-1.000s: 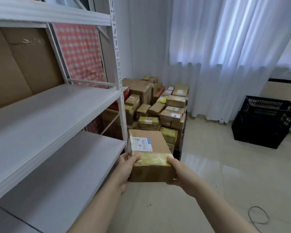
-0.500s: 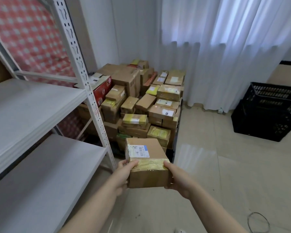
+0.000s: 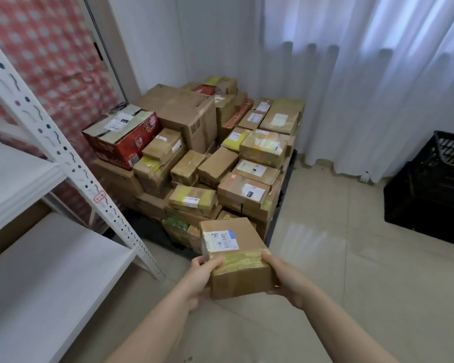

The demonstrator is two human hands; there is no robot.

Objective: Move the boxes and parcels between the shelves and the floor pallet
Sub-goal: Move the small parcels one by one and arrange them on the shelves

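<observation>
Grip: our left hand (image 3: 201,276) and right hand (image 3: 285,277) clasp the taped box (image 3: 233,248).
Ahead: parcel pile (image 3: 194,142).
Left: shelf upright (image 3: 63,150).
Right: black crate (image 3: 435,203).

Pale beige floor tiles (image 3: 351,271), glossy, with a soft patch of daylight mirrored near the middle. White sheer curtains (image 3: 364,87) across the far side, hanging to the floor, bright from behind. Plain white wall (image 3: 155,38) in the corner to their left. Red-and-white checked sheet (image 3: 45,56) on the left, behind a white slotted-steel shelving rack (image 3: 63,151). Black latticed plastic crate (image 3: 430,203) on the tiles at far right, near the curtain hem.
</observation>
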